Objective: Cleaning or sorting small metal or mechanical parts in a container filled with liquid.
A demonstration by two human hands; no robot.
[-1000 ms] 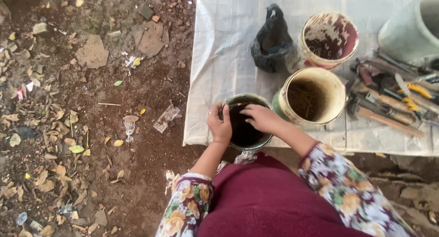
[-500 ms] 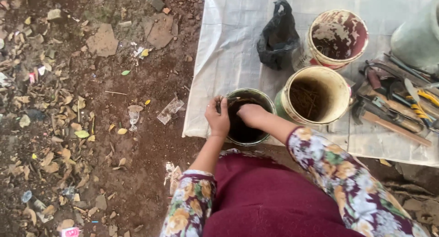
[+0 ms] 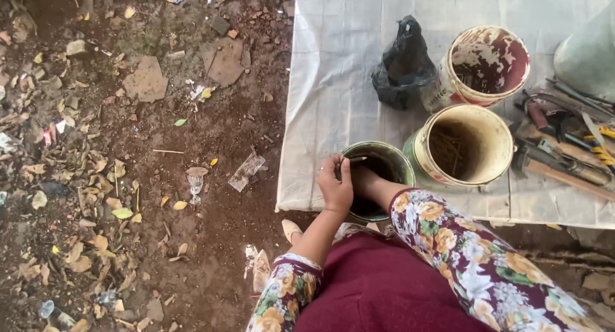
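Both hands at the dark green tin on the edge of the sheet-covered table

The left hand (image 3: 336,186) grips the near left rim of the green tin (image 3: 392,163), fingers curled over the edge and pinching what looks like a thin nail; the right hand (image 3: 364,178) is sunk inside the tin, and whether it is clenched or loose I cannot tell, since the tin's dark inside hides the fingers. The tin stands at the table's front edge, on the white sheet (image 3: 333,82), just beside a cream tin (image 3: 462,146) with rusty nails in it. Behind that stands a red-stained tin (image 3: 487,63), touching a knotted black plastic bag (image 3: 400,66). Hand tools (image 3: 564,140) lie in a heap to the right. Leaf litter and scraps cover the dirt ground (image 3: 128,178) on the left
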